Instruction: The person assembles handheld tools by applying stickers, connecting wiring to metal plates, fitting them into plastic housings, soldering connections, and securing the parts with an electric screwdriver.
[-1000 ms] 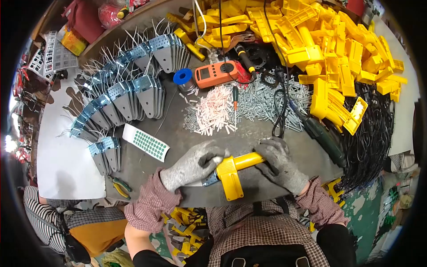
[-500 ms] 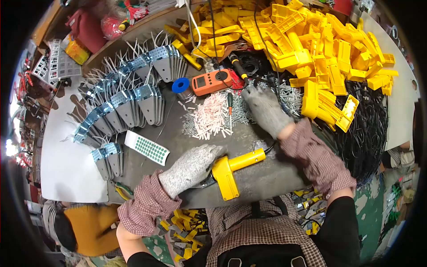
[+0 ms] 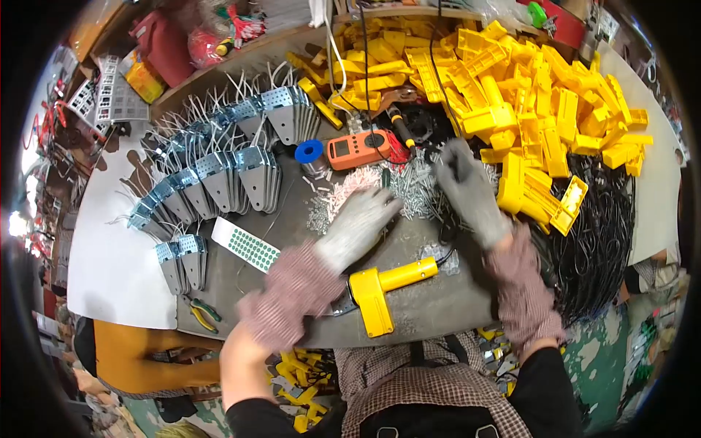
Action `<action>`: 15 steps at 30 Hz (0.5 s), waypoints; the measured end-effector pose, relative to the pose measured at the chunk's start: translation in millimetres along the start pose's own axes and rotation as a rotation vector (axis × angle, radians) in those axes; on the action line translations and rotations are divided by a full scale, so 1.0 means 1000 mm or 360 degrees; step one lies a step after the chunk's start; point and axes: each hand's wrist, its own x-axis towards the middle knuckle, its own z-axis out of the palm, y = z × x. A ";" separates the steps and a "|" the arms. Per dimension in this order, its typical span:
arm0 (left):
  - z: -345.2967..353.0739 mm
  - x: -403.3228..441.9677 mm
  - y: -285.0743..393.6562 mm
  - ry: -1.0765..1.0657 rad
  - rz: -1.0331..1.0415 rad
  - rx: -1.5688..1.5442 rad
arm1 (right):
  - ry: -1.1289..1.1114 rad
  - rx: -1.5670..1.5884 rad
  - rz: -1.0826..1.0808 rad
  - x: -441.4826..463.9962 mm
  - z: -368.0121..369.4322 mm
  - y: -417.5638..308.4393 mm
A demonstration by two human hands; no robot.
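My left hand (image 3: 361, 225), in a pale grey glove, is over the lower edge of the pink-and-white sleeve pile (image 3: 349, 190). Its fingers bend downward beside a screwdriver (image 3: 385, 177), whose handle shows just above them; what they close on is hidden. My right hand (image 3: 467, 186), gloved too, is at the right side of the loose screws (image 3: 420, 190) with its fingers curled in; anything inside is too small to make out. A yellow plastic housing (image 3: 374, 299) with a side handle and cable lies near the front edge, untouched.
Grey metal brackets with white wires (image 3: 212, 175) stand in rows at left. An orange meter (image 3: 358, 150), a blue solder spool (image 3: 309, 152) and a sticker sheet (image 3: 246, 244) lie mid-table. Yellow housings (image 3: 526, 95) and black cables (image 3: 591, 226) heap at right. Pliers (image 3: 204, 314) lie front left.
My left hand has left the yellow housing and moved up to the sleeve pile by the screwdriver. My right hand has drawn back slightly from the screws, its fingers curled. The view has shifted slightly.
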 end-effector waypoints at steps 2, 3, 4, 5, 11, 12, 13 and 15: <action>0.035 0.051 -0.021 0.0079 0.0105 0.0413 | -0.0012 -0.0092 -0.0074 -0.048 -0.014 -0.014; 0.018 0.068 -0.013 -0.0344 -0.0066 0.0486 | -0.0117 -0.0093 0.0003 -0.076 -0.022 -0.014; 0.023 0.068 -0.023 -0.0060 0.0261 0.0592 | -0.0222 -0.0098 0.0080 -0.104 -0.030 -0.015; 0.029 0.068 -0.033 0.0264 0.0559 0.0744 | -0.0377 -0.0220 0.0152 -0.126 -0.036 -0.014; 0.035 0.090 -0.044 -0.0435 0.0579 0.0769 | -0.0473 0.0007 0.0130 -0.176 -0.020 0.038; 0.017 0.087 -0.038 -0.0436 0.0593 0.0779 | -0.0458 0.0010 0.0132 -0.173 -0.018 0.037; 0.001 0.077 -0.030 -0.0370 0.0546 0.0756 | -0.0433 0.0021 0.0034 -0.171 -0.020 0.035; -0.010 0.055 -0.005 -0.0333 0.0528 0.0624 | -0.0486 -0.0049 -0.0118 -0.167 -0.022 0.033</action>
